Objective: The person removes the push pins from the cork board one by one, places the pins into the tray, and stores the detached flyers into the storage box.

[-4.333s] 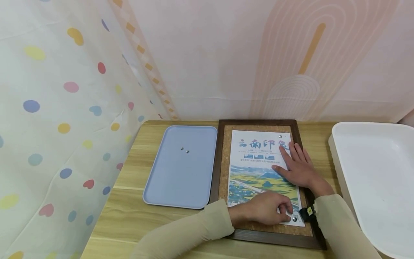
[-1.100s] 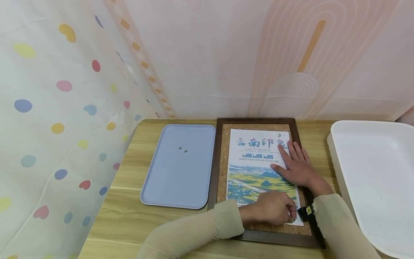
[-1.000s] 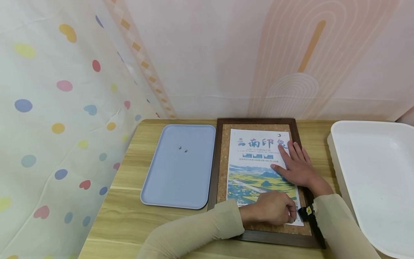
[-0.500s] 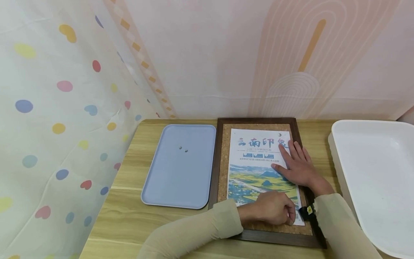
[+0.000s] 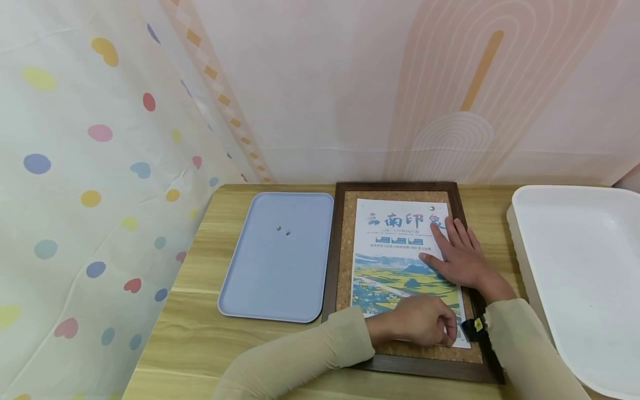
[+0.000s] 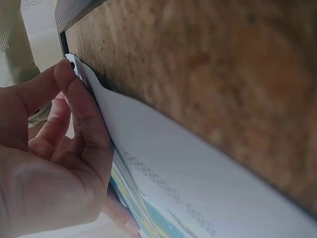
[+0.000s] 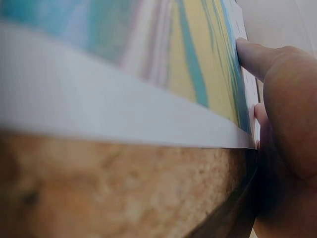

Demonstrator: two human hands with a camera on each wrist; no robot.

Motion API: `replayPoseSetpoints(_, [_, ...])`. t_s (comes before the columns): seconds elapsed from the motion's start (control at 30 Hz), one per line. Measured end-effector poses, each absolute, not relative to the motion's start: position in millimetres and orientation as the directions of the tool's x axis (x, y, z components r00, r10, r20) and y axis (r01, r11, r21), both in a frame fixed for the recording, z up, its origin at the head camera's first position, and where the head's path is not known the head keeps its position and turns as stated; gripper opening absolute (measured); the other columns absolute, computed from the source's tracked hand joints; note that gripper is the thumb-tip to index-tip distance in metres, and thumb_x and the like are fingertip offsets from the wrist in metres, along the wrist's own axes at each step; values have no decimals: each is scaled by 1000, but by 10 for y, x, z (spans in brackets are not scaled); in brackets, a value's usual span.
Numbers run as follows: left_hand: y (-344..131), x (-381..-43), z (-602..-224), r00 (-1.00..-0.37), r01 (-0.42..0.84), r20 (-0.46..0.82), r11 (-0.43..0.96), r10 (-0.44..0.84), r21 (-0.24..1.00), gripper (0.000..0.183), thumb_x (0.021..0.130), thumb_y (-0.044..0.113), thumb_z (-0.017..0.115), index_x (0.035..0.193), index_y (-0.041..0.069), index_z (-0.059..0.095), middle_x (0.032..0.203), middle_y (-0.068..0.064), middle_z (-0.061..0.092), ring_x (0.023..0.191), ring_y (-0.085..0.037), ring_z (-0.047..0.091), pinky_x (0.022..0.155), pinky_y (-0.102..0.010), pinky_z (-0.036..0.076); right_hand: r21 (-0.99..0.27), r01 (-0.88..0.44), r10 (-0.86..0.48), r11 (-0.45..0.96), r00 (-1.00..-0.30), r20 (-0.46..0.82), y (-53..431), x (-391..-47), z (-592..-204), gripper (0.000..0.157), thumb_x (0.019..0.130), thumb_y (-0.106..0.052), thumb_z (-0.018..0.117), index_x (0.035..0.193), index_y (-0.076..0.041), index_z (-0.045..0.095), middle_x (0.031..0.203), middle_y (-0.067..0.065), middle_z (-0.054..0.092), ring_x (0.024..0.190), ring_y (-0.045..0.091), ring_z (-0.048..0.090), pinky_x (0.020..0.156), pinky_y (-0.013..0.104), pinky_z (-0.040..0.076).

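Note:
A printed poster (image 5: pixel 382 272) lies on a cork board (image 5: pixel 345 278) with a dark wooden frame. My left hand (image 5: pixel 425 321) is at the poster's near right corner, its wrist bent over the paper. In the left wrist view, thumb and index finger of that hand pinch a small dark-looking thumbtack (image 6: pixel 73 65), mostly hidden by the fingertips, where the paper corner lifts from the cork. My right hand (image 5: pixel 462 264) lies spread over the poster's right edge, fingers straight and pressing on the paper. A silver thumbtack (image 5: pixel 432 209) sits in the far right corner.
To the left, a blue tray (image 5: pixel 275 283) holds two loose thumbtacks (image 5: pixel 283 231). A large white bin (image 5: pixel 580 278) stands on the right, close to the right forearm. Behind the wooden table (image 5: pixel 200 344) hangs a patterned curtain (image 5: pixel 325 94).
Some seconds ago the near-corner thumbtack showed beside my left fingers; the hand has since moved right and its fingers closed over it. Over the last second both hands stay nearly still.

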State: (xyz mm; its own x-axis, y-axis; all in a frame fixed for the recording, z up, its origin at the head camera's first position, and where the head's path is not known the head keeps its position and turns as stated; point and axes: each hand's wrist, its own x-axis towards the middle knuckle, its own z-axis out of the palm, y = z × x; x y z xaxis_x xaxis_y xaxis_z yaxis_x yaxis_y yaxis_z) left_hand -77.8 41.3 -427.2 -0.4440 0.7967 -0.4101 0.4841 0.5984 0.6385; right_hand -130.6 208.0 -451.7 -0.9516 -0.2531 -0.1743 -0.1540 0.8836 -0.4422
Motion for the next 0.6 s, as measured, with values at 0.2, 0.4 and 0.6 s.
replayPoseSetpoints(0.2, [410,-782,-4269,-448,462,-416,604,791,649,7,89,22,64,85,27,67,65,12,56,52,-3,49,46,-19,40,-435,-155,-250,887,-953,-170,2086,-1307,-4519,84,92,-54,44,149,-5,8,152,24,-10,139,40,-15,107,56,-12])
replayPoseSetpoints(0.4, [413,-777,-4266,-452,443,-438,622,777,645,7,89,23,64,85,28,67,65,12,57,54,-3,51,48,-19,41,-436,-156,-252,886,-953,-171,2083,-1308,-4521,84,92,-55,44,149,-5,8,152,25,-11,139,40,-16,107,56,-12])
replayPoseSetpoints(0.6, [404,-787,-4273,-432,414,-434,602,790,683,7,90,21,63,85,26,66,65,11,57,52,-4,50,48,-19,42,-437,-157,-253,885,-952,-172,2086,-1302,-4519,84,92,-55,44,149,-5,8,152,24,-11,139,40,-16,107,56,-12])
